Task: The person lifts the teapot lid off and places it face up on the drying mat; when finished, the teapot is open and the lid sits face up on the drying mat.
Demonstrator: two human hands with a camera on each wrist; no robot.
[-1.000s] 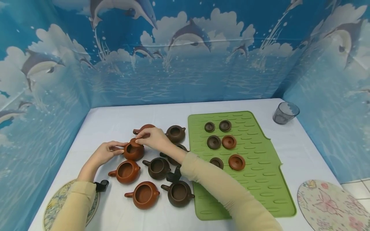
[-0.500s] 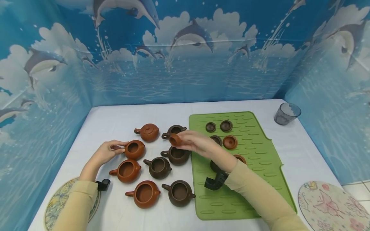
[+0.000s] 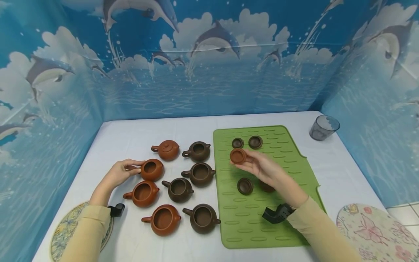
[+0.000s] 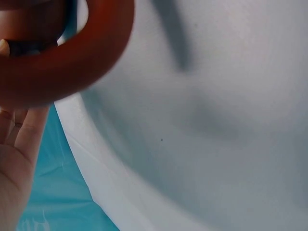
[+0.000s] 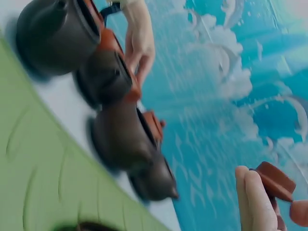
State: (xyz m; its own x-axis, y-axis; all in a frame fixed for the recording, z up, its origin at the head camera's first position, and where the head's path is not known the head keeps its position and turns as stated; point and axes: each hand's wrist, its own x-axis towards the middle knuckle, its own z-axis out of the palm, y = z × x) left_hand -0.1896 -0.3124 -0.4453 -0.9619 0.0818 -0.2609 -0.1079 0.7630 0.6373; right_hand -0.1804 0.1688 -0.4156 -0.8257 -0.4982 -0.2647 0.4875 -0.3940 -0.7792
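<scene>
In the head view, my left hand (image 3: 119, 174) pinches the handle of a lidless red-brown clay teapot (image 3: 158, 174). The left wrist view shows that curved handle (image 4: 103, 53) close up beside my palm (image 4: 17, 163). Over the green mat, my right hand (image 3: 263, 169) holds a red-brown teapot lid (image 3: 238, 156), its hollow underside facing the camera. In the right wrist view, the lid (image 5: 275, 182) sits between thumb and fingers. Dark lids (image 3: 245, 186) lie on the mat. A reddish lid (image 3: 267, 187) is partly covered by my right hand.
Beyond the held teapot stands a lidded red teapot (image 3: 167, 150). Two open red teapots (image 3: 143, 194) stand nearer me, with several dark open teapots (image 3: 199, 174) to their right. The green mat (image 3: 291, 214) lies right of them. A glass (image 3: 324, 128) stands at the far right corner.
My right hand has lifted the lid off the red-brown teapot and carried it right, over the mat, turning its hollow side toward the camera. My left hand has stayed at the handle.
</scene>
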